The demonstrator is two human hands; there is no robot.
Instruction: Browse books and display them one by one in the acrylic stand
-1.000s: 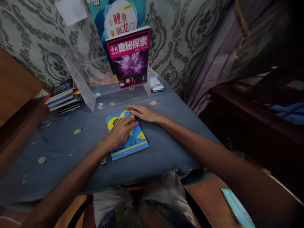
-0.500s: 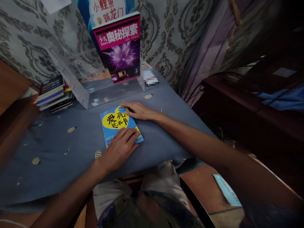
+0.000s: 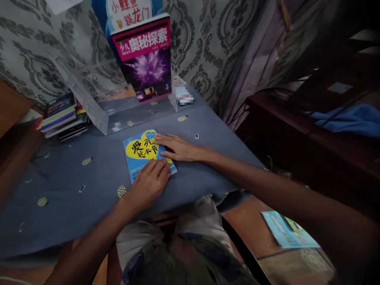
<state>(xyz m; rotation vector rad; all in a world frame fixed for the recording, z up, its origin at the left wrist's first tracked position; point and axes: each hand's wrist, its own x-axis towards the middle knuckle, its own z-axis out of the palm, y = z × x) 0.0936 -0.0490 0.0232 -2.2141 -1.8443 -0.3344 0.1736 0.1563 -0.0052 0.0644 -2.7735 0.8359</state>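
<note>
A thin blue book point(image 3: 139, 152) with a yellow heart and black characters on its cover lies flat on the blue-grey tablecloth point(image 3: 74, 174). My left hand point(image 3: 150, 180) rests palm down on the book's near edge, fingers stretched out. My right hand point(image 3: 178, 147) lies flat across the book's right edge, fingers pointing left over the cover. Neither hand has lifted the book.
A clear acrylic stand point(image 3: 103, 99) at the back holds a pink and purple book point(image 3: 145, 59) upright, with another book behind it. A stack of books point(image 3: 62, 116) sits at the left. A light blue booklet point(image 3: 287, 231) lies low at the right. Patterned wall behind, dark furniture to the right.
My left hand slid from the middle of the cover down to its near edge, baring the yellow heart. My right hand moved from the book's far corner along its right edge.
</note>
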